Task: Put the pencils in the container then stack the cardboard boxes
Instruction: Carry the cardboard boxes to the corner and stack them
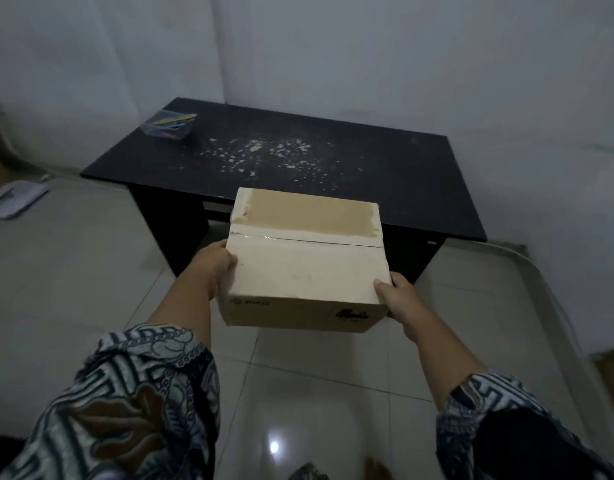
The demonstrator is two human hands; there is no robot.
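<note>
A closed cardboard box [307,268], taped along its top seam, hangs in the air in front of the black table [367,168]. My left hand [213,268] grips the box's left side and my right hand [399,299] grips its right near corner. The box's far edge overlaps the table's front edge in view. A clear plastic container [167,128] sits at the table's far left corner with several coloured pencils [175,120] lying in it. No other cardboard box shows.
White flecks are scattered over the middle of the tabletop. The table stands in a corner against pale walls. The floor is glossy white tile. A flat pale object [14,199] lies on the floor at the left.
</note>
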